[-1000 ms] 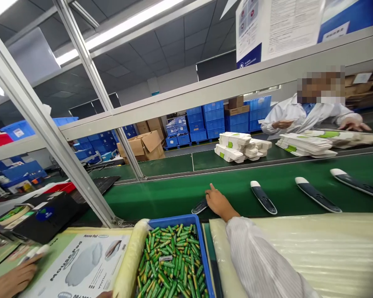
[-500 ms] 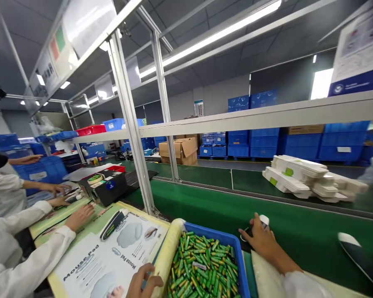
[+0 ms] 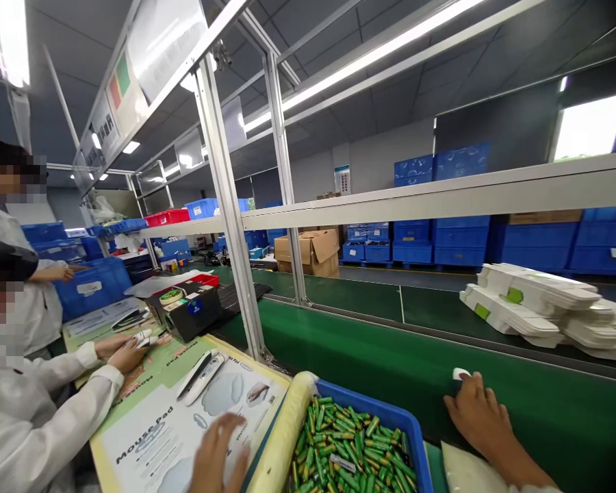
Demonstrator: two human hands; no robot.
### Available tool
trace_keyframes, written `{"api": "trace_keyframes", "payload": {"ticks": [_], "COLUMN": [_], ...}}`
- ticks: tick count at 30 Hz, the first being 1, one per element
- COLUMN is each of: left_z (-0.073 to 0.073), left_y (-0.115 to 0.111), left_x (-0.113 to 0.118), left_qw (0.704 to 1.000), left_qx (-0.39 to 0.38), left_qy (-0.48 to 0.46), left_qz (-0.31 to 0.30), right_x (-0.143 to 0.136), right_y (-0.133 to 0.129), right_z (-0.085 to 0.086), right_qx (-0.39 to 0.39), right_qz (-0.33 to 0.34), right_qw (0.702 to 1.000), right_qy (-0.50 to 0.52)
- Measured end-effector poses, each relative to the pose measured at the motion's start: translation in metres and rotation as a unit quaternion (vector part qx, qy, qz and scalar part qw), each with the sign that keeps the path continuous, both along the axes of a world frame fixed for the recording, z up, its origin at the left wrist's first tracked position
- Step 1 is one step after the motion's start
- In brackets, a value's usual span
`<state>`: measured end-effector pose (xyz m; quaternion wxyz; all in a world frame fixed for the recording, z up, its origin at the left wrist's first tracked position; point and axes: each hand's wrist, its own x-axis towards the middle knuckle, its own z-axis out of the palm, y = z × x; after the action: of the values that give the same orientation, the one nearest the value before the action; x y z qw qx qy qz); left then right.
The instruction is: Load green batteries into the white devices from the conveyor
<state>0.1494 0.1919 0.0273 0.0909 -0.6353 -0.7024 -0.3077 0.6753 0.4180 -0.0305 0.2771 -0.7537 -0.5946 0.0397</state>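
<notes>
curling right grip (image 3: 480,414) over a device (image 3: 460,374) at the green belt (image 3: 369,363), cannot tell whether pinching; with left grip (image 3: 215,452) spread over the mouse pad sheet (image 3: 148,435), near the battery bin (image 3: 419,438).

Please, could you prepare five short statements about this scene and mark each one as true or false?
1. The right hand is at a white-tipped device over the green belt. True.
2. The left hand grips a battery. False: the left hand is open, with nothing visible in it.
3. The blue tray appears between the two hands. True.
4. The batteries in the tray are mostly red. False: the batteries are mostly green.
5. White cartons lie beyond the green belt. True.
</notes>
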Motion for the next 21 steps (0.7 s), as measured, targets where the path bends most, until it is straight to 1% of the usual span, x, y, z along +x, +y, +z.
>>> {"api": "trace_keyframes", "payload": {"ticks": [2, 3, 5, 8, 11, 13, 14, 16, 17, 18, 19, 21], "left_z": [0.009, 0.014, 0.021, 0.022, 0.017, 0.015, 0.017, 0.025, 0.032, 0.040, 0.049, 0.066], "left_y": [0.027, 0.040, 0.061, 0.079, 0.087, 0.089, 0.087, 0.076, 0.067, 0.056, 0.044, 0.018], "left_x": [-0.036, -0.053, -0.078, -0.099, -0.103, -0.097, -0.090, -0.066, -0.049, -0.031, -0.011, 0.025], "left_qw": [0.996, 0.994, 0.992, 0.992, 0.991, 0.992, 0.992, 0.994, 0.993, 0.989, 0.982, 0.952], "left_qx": [-0.023, -0.029, -0.041, -0.055, -0.069, -0.074, -0.076, -0.081, -0.084, -0.087, -0.088, -0.108], "left_qy": [0.011, 0.012, 0.018, 0.017, -0.010, -0.040, -0.053, -0.077, -0.082, -0.085, -0.073, -0.019], "left_qz": [0.083, 0.104, 0.118, 0.113, 0.113, 0.097, 0.081, 0.020, -0.025, -0.087, -0.151, -0.286], "right_x": [-0.003, -0.004, -0.005, -0.008, -0.017, -0.031, -0.041, -0.069, -0.086, -0.104, -0.122, -0.154], "right_y": [-0.006, -0.009, -0.012, -0.017, -0.028, -0.044, -0.055, -0.084, -0.101, -0.120, -0.139, -0.173], "right_z": [0.009, 0.014, 0.022, 0.035, 0.058, 0.081, 0.094, 0.120, 0.131, 0.141, 0.148, 0.156], "right_qx": [0.013, 0.028, 0.048, 0.069, 0.130, 0.170, 0.179, 0.163, 0.134, 0.093, 0.044, -0.060], "right_qz": [-0.022, -0.023, -0.014, 0.003, 0.030, 0.079, 0.109, 0.177, 0.212, 0.256, 0.308, 0.410], "right_qw": [1.000, 0.999, 0.998, 0.996, 0.990, 0.982, 0.978, 0.969, 0.963, 0.954, 0.938, 0.897], "right_qy": [-0.015, -0.025, -0.039, -0.050, -0.052, -0.029, -0.005, 0.060, 0.097, 0.129, 0.151, 0.157]}}
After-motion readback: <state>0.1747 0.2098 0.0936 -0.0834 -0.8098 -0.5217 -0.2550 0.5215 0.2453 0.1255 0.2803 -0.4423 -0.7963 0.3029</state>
